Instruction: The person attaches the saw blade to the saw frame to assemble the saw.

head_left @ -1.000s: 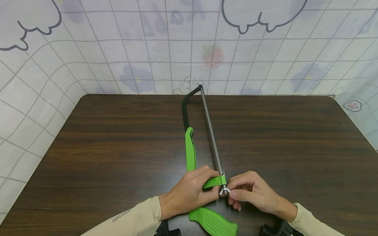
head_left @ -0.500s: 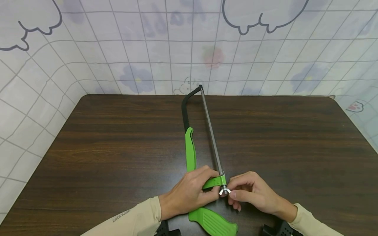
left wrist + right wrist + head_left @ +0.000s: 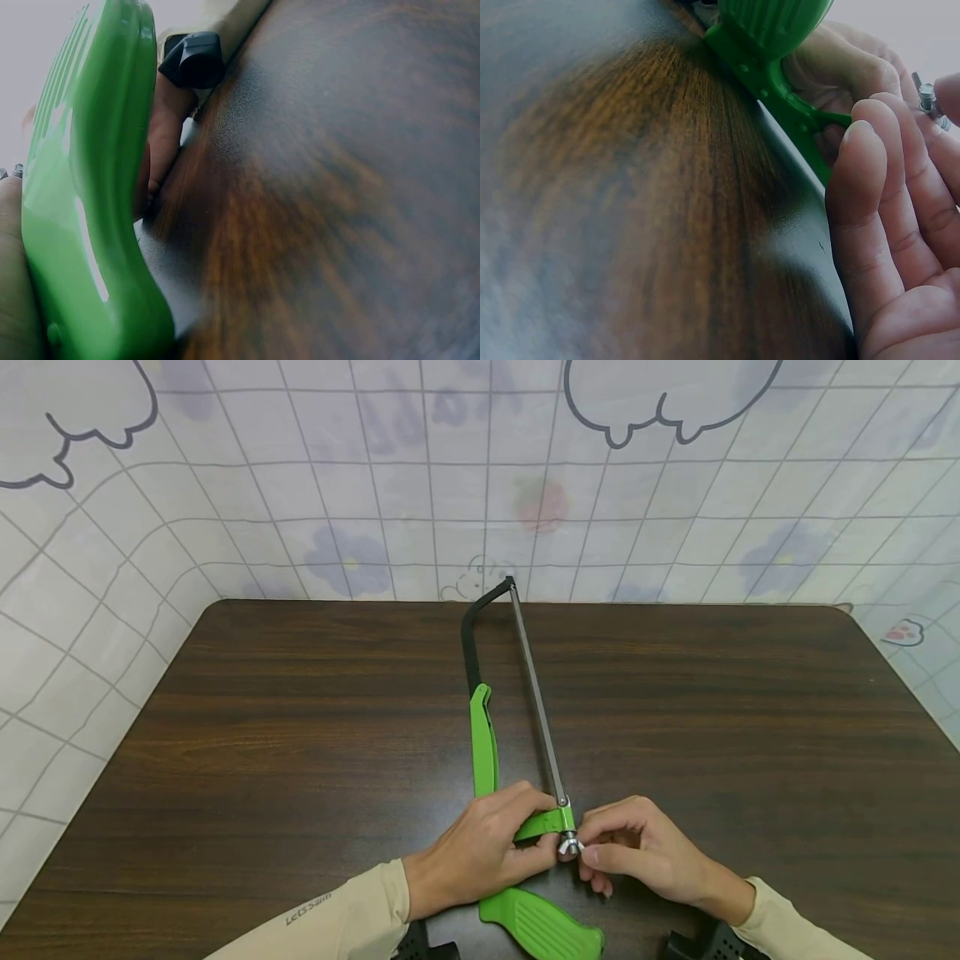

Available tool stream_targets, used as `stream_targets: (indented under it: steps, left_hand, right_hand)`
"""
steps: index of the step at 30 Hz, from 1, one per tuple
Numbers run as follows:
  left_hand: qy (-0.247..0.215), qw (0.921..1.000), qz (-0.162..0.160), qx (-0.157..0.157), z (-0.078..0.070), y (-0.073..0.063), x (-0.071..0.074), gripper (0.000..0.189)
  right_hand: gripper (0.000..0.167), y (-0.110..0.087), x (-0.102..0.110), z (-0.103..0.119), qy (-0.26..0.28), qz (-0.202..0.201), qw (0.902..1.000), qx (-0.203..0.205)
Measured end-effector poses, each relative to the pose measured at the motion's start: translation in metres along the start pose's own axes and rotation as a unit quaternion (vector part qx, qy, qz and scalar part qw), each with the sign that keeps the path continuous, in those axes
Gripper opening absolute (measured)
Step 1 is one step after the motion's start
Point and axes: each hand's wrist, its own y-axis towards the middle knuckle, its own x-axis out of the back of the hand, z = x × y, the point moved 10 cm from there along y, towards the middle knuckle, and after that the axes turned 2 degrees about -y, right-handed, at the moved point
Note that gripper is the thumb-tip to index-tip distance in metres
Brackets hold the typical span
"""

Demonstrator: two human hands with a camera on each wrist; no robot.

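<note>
While the left hand (image 3: 480, 852) grips the saw (image 3: 486, 752) firmly, the right hand (image 3: 645, 856) pinching the wing nut (image 3: 569, 845) should turn it slowly, without slipping.

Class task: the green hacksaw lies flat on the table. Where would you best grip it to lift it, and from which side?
Probably the ribbed green handle of the hacksaw, from the near edge of the table: it is broad, points toward the person, and sits clear of the thin blade.
</note>
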Motion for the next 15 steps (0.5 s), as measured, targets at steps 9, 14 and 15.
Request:
stream_targets:
  steps: [9,14,15]
  left_hand:
    - [-0.006,0.9999,0.007,0.008,0.0017,-0.0018,-0.0011,0.02]
    - [-0.005,0.9999,0.007,0.009,0.0018,-0.0021,-0.0012,0.02]
    - [-0.004,0.9999,0.007,0.008,0.0018,-0.002,-0.0011,0.02]
  right_hand:
    - [0.027,-0.0006,-0.0008,-0.0015,-0.001,0.001,1.0,-0.001]
    - [0.026,-0.0006,-0.0011,-0.0016,0.005,0.005,1.0,0.003]
    - [0.026,-0.0006,-0.0011,-0.0016,0.006,0.006,1.0,0.004]
